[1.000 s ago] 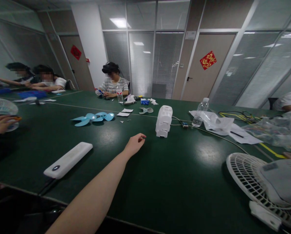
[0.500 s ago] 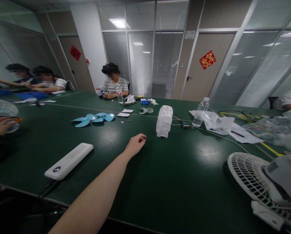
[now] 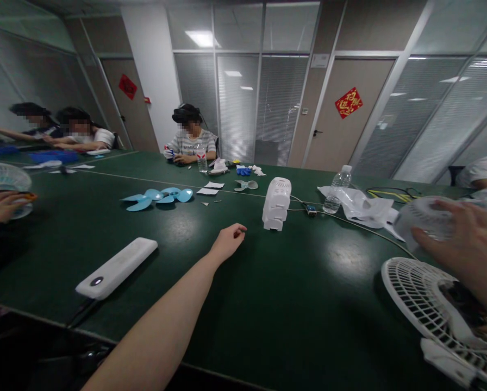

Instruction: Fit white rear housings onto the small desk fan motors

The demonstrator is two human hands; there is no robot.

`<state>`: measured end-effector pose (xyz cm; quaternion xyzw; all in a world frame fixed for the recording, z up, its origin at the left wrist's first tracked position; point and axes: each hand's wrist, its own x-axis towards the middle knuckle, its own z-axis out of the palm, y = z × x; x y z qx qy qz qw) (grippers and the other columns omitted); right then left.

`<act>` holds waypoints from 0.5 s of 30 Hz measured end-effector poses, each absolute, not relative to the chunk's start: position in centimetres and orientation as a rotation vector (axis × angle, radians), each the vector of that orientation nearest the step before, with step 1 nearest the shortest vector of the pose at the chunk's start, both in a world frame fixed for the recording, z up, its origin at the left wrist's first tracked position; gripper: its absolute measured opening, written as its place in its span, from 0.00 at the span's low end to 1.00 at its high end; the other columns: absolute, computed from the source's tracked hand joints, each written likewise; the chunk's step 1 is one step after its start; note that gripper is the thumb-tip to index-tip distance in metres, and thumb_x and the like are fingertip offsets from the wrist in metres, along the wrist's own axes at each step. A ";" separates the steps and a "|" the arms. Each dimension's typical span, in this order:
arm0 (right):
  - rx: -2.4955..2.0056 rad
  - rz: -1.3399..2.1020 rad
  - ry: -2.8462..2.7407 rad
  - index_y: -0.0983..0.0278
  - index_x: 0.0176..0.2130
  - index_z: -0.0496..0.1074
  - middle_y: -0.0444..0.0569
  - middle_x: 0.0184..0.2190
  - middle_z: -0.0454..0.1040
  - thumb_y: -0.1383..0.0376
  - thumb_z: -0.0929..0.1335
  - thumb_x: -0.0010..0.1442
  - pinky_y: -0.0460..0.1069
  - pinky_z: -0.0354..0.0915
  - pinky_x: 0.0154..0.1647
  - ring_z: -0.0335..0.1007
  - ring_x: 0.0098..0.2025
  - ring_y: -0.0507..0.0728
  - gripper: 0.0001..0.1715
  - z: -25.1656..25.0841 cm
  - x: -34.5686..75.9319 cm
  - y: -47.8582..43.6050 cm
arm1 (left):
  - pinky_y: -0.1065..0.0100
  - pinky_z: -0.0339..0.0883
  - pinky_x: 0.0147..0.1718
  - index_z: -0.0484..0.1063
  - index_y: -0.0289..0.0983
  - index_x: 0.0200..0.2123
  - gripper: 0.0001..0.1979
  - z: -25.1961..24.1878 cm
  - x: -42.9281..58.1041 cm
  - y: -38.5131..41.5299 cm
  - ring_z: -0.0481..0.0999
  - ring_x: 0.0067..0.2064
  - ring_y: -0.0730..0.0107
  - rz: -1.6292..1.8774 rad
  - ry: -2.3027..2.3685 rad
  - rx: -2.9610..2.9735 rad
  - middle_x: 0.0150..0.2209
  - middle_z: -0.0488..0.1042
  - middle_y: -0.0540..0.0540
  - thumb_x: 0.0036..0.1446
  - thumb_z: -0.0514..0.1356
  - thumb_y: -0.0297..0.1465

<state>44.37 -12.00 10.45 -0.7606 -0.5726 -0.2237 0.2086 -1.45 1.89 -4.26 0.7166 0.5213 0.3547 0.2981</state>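
Observation:
My left hand point(image 3: 228, 242) rests on the green table with its fingers curled and nothing visible in them. It lies just left of a stack of white vented plastic covers point(image 3: 276, 202). At the right edge my right hand point(image 3: 467, 244), blurred by motion, grips a whitish fan motor cover point(image 3: 418, 217), thumb and fingers around it. The cover is raised above a white fan grille point(image 3: 406, 293) that lies on the table. Dark inner parts point(image 3: 466, 301) of the fan now show at the grille's middle, partly hidden by my right forearm.
A white power bank point(image 3: 119, 269) lies left of my left forearm. Blue fan blades point(image 3: 141, 201) and a clear one point(image 3: 245, 185) lie farther back. Behind the covers are a water bottle point(image 3: 337, 190), a plastic bag point(image 3: 363, 206) and a cable. A co-worker's hand point(image 3: 1, 205) holds something at left.
My right hand has come into view and lifted the motor cover off the fan, baring the parts inside. My left hand has stayed in place.

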 end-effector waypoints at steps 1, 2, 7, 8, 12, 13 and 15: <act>-2.114 -0.574 -1.610 0.65 0.64 0.50 0.66 0.61 0.51 0.52 0.61 0.64 0.55 0.51 0.56 0.38 0.67 0.62 0.36 10.0 44.0 -10.7 | 0.66 0.69 0.37 0.72 0.40 0.44 0.12 -4.3 -1.5 1.9 0.76 0.35 0.67 0.943 1.384 1.902 0.32 0.77 0.50 0.56 0.56 0.32; -2.137 -0.487 -1.624 0.66 0.62 0.53 0.67 0.59 0.54 0.52 0.62 0.63 0.54 0.52 0.56 0.43 0.66 0.63 0.35 9.4 43.8 -9.4 | 0.66 0.69 0.36 0.72 0.40 0.44 0.12 -4.4 -1.5 1.9 0.76 0.35 0.68 0.944 1.385 1.900 0.32 0.77 0.50 0.56 0.56 0.32; -2.243 -0.239 -1.544 0.74 0.60 0.56 0.74 0.56 0.54 0.49 0.61 0.60 0.57 0.56 0.51 0.53 0.61 0.70 0.40 5.8 44.3 -5.2 | 0.67 0.69 0.35 0.72 0.40 0.44 0.12 -4.7 -1.4 2.1 0.77 0.34 0.68 0.938 1.391 1.890 0.32 0.77 0.50 0.56 0.56 0.31; -2.248 -0.217 -1.525 0.76 0.60 0.55 0.75 0.55 0.54 0.49 0.61 0.60 0.57 0.56 0.50 0.53 0.61 0.71 0.41 5.3 44.4 -4.7 | 0.67 0.69 0.35 0.72 0.40 0.44 0.12 -4.8 -1.4 2.1 0.77 0.35 0.68 0.938 1.389 1.891 0.32 0.77 0.50 0.56 0.56 0.31; -2.240 -0.132 -1.490 0.78 0.60 0.55 0.75 0.53 0.56 0.49 0.61 0.59 0.58 0.56 0.50 0.52 0.61 0.71 0.42 4.0 45.0 -3.4 | 0.67 0.69 0.35 0.71 0.40 0.44 0.12 -5.0 -1.4 2.3 0.77 0.35 0.68 0.932 1.376 1.902 0.32 0.77 0.50 0.57 0.56 0.32; -2.232 -0.115 -1.485 0.78 0.60 0.55 0.75 0.53 0.57 0.50 0.61 0.59 0.58 0.55 0.50 0.53 0.60 0.71 0.42 3.8 45.1 -3.2 | 0.67 0.69 0.36 0.72 0.40 0.44 0.12 -5.0 -1.4 2.4 0.77 0.35 0.68 0.930 1.374 1.904 0.32 0.77 0.50 0.57 0.56 0.32; -2.207 -0.086 -1.481 0.78 0.59 0.55 0.74 0.53 0.57 0.50 0.61 0.59 0.58 0.55 0.50 0.54 0.60 0.70 0.40 3.6 45.5 -2.9 | 0.67 0.69 0.36 0.72 0.40 0.44 0.12 -5.1 -1.4 2.4 0.77 0.35 0.68 0.924 1.371 1.906 0.32 0.77 0.50 0.57 0.56 0.32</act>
